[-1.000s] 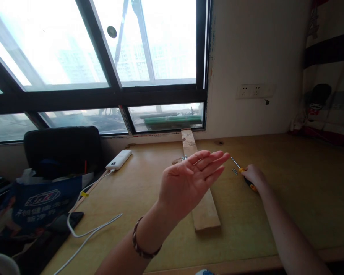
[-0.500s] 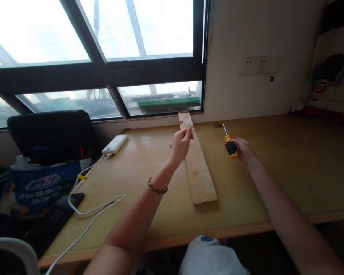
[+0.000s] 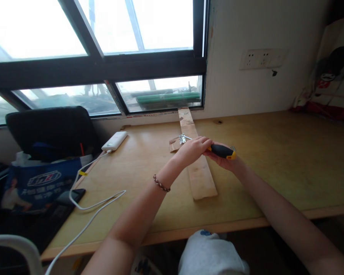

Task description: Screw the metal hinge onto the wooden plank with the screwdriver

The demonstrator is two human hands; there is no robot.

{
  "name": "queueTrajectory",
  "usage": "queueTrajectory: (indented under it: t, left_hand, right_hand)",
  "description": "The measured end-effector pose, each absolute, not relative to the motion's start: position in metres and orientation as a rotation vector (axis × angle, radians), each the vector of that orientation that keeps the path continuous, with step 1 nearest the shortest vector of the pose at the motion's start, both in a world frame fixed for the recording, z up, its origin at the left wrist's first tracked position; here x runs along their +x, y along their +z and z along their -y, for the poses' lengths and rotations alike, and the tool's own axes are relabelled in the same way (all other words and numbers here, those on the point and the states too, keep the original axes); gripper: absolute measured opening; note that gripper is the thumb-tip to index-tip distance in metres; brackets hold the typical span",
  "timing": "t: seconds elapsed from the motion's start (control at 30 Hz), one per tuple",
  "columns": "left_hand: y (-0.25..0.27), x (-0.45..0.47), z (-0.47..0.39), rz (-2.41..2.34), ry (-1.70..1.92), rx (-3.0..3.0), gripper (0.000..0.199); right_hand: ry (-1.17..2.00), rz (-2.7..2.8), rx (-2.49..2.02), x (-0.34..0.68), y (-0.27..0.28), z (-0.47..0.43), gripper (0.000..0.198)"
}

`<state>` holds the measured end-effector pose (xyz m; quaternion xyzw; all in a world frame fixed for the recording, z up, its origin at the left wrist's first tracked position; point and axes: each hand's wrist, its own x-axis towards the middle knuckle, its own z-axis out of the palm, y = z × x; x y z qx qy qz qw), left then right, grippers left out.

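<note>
Screwdriver (image 3: 223, 151) and hands are coming together over the wooden plank (image 3: 203, 179); half a second ago the tool was standing apart on the right, pointing wallward. In the head view, the right hand (image 3: 225, 162) is closing its fingers around the handle's front. The left hand (image 3: 191, 150) is bending its fingers over the shaft, partly blocking it; I cannot tell whether they are gripping. Leftward, the shaft is reaching toward a metal hinge (image 3: 183, 139) beside a small wood piece (image 3: 174, 144), the hinge now showing past the left hand. A power bank (image 3: 114, 141) is lying farther left on the desk (image 3: 143, 187).
</note>
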<state>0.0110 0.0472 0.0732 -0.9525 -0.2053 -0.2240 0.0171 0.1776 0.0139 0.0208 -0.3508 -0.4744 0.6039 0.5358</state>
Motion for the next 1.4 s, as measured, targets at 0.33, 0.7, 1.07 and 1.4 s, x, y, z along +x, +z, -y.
queueTrajectory:
  t: [0.33,0.7,1.07,1.4]
  left_hand:
    - [0.124,-0.051,-0.086,1.138,-1.801,-2.563,0.016]
    - [0.155,-0.120,-0.125,1.424,-3.882,-1.227,0.022]
    - [0.139,-0.127,-0.137,2.046,-3.249,-1.714,0.022]
    - [0.041,-0.105,-0.200,3.146,-1.909,-2.037,0.020]
  right_hand:
    - [2.383,1.475,-0.587,0.141,0.022,0.076,0.047]
    - [1.270,1.922,-1.118,0.164,0.087,-0.016,0.046]
    - [0.414,2.152,-1.112,0.114,-0.001,-0.164,0.119]
    - [0.391,2.119,-1.120,0.114,0.000,-0.155,0.108]
